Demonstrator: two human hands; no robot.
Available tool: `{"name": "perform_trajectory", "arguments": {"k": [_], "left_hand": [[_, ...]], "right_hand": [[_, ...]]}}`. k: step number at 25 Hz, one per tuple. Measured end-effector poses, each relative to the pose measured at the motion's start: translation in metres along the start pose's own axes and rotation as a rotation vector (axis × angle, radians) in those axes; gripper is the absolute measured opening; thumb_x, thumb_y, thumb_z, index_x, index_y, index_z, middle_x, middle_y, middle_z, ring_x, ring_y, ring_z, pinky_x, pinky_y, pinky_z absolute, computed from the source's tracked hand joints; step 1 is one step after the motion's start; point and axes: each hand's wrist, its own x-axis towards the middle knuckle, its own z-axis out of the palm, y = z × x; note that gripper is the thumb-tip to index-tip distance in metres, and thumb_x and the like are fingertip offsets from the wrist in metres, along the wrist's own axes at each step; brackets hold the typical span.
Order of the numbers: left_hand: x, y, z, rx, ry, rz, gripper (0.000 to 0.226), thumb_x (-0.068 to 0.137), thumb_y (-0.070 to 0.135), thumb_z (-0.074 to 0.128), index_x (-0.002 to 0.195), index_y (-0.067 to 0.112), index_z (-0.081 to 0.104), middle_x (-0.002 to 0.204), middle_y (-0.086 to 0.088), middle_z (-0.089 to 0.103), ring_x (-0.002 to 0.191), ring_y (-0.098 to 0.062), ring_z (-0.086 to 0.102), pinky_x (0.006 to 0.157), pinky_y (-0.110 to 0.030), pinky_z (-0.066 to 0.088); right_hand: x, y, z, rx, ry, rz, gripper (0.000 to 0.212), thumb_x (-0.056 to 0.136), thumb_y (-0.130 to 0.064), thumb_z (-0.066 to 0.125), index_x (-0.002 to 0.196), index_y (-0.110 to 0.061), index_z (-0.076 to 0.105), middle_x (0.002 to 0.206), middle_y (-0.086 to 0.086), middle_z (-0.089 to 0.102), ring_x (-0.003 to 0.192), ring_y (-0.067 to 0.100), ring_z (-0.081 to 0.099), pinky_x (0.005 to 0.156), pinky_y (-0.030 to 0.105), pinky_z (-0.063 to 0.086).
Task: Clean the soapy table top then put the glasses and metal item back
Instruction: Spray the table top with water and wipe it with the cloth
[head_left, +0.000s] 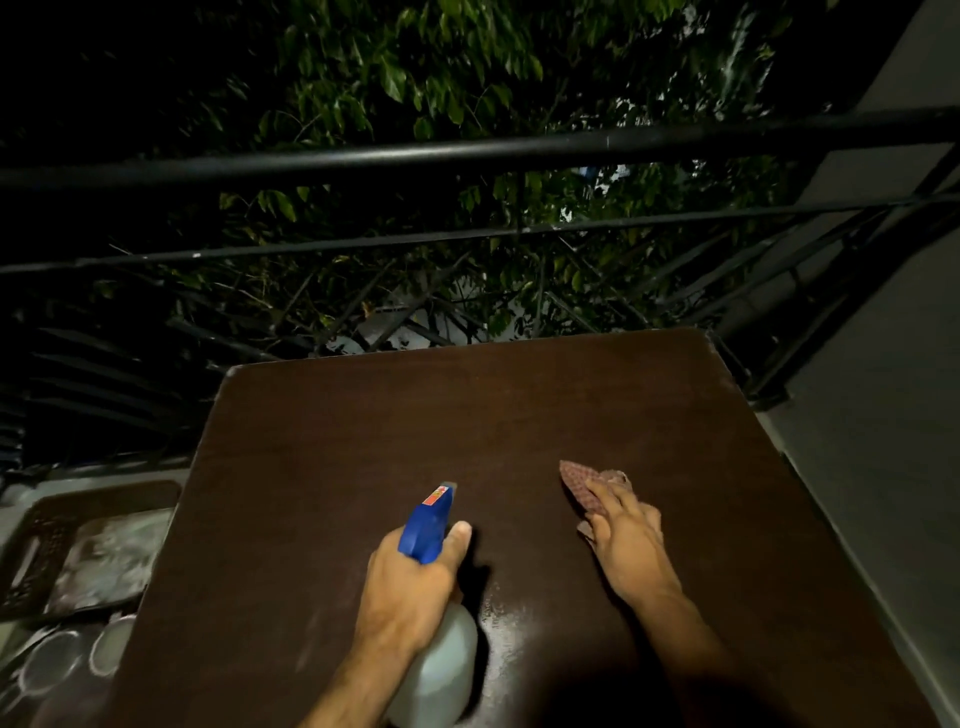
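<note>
From your head camera, you are looking down on a dark brown counter (415, 426) that stands against a black railing (467, 150) with leafy branches (415, 67) behind it.

Your left hand (410, 587) is curled round the neck of a spray bottle (441, 670), with the thumb lying along the side of its blue trigger head (426, 525). The nozzle points away from you, toward the railing side of the counter. The bottle's pale body hangs just above the near part of the counter, and a wet, shiny patch (498, 623) shows on the surface just right of the bottle.

Your right hand (623, 535) rests on the counter to the right of the bottle, well apart from it. Its fingers are spread and fairly straight, pressing down on a reddish checked cloth (584, 486) that sticks out beyond the fingertips toward the railing.

Left of the counter and lower down sits a brown tray (47, 540) holding blurred pale items you cannot make out. Nearer to you than the tray, round glass rims (67, 660) stand off the counter's left edge; they are blurred, so their number is unclear.
</note>
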Motion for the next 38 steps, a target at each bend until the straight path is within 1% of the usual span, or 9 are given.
{"name": "perform_trajectory", "arguments": {"k": [5,7,11,14,19,23,30,34,38], "left_hand": [[0.013,-0.008,-0.032,-0.037,0.038,0.08,0.039,0.079,0.055,0.071,0.082,0.02,0.054,0.052,0.013,0.05,0.048,-0.004,0.045,0.055,-0.028,0.041],[0.021,-0.006,-0.045,-0.083,0.058,0.088,0.04,0.081,0.047,0.074,0.069,0.015,0.052,0.054,0.012,0.051,0.051,-0.007,0.046,0.057,-0.031,0.042],[0.032,0.011,-0.066,-0.11,0.051,0.147,0.019,0.077,0.039,0.069,0.072,0.023,0.06,0.061,0.009,0.055,0.058,-0.008,0.052,0.061,-0.027,0.044],[0.036,0.021,-0.082,-0.149,0.1,0.207,0.022,0.077,0.031,0.068,0.078,0.01,0.061,0.058,0.011,0.052,0.055,-0.006,0.049,0.056,-0.019,0.041],[0.044,0.025,-0.111,-0.202,0.142,0.227,0.014,0.074,0.022,0.066,0.076,0.009,0.061,0.058,0.009,0.053,0.056,-0.008,0.05,0.059,-0.024,0.044],[0.055,0.021,-0.14,-0.211,0.142,0.231,0.018,0.071,0.023,0.066,0.073,0.006,0.059,0.059,0.003,0.054,0.058,-0.013,0.051,0.063,-0.035,0.045],[0.087,0.006,-0.212,-0.271,0.181,0.243,0.017,0.072,0.02,0.067,0.072,0.004,0.059,0.059,0.005,0.055,0.055,-0.008,0.052,0.063,-0.029,0.045],[0.112,-0.02,-0.267,-0.292,0.21,0.231,0.013,0.073,0.013,0.067,0.069,0.004,0.059,0.056,0.005,0.055,0.051,-0.007,0.052,0.054,-0.016,0.044],[0.142,-0.058,-0.322,-0.335,0.252,0.18,0.006,0.077,0.002,0.069,0.076,0.002,0.063,0.06,0.0,0.058,0.053,-0.01,0.053,0.053,-0.018,0.045]], "right_hand": [[-0.021,-0.054,0.007,0.173,0.117,-0.039,0.044,0.104,-0.03,0.042,0.148,-0.032,0.042,0.156,-0.002,0.035,0.128,0.025,0.031,0.099,0.02,0.02],[-0.026,-0.072,0.005,0.197,0.129,-0.062,0.044,0.104,-0.031,0.042,0.148,-0.032,0.042,0.156,-0.001,0.035,0.131,0.023,0.029,0.099,0.018,0.016],[-0.014,-0.094,-0.014,0.207,0.163,-0.12,0.044,0.104,-0.03,0.042,0.148,-0.028,0.042,0.156,0.001,0.036,0.14,0.024,0.028,0.095,0.011,0.01],[-0.006,-0.116,-0.028,0.231,0.225,-0.199,0.042,0.104,-0.027,0.043,0.146,-0.025,0.045,0.155,0.003,0.039,0.143,0.021,0.026,0.098,0.014,0.009],[0.004,-0.15,-0.042,0.226,0.232,-0.243,0.043,0.104,-0.028,0.042,0.146,-0.025,0.045,0.155,0.005,0.038,0.14,0.025,0.028,0.095,0.013,0.01],[0.006,-0.184,-0.041,0.191,0.267,-0.278,0.043,0.104,-0.031,0.041,0.146,-0.028,0.045,0.154,0.005,0.038,0.133,0.031,0.03,0.097,0.024,0.017],[0.002,-0.272,-0.013,0.174,0.302,-0.295,0.045,0.103,-0.035,0.041,0.147,-0.036,0.041,0.154,0.003,0.036,0.124,0.033,0.029,0.102,0.038,0.025],[0.002,-0.333,0.022,0.172,0.295,-0.329,0.045,0.103,-0.033,0.04,0.148,-0.036,0.04,0.154,0.003,0.036,0.129,0.033,0.03,0.098,0.031,0.02],[0.005,-0.394,0.067,0.155,0.251,-0.36,0.045,0.103,-0.031,0.041,0.148,-0.034,0.04,0.154,0.001,0.037,0.134,0.032,0.034,0.09,0.018,0.012]]}}
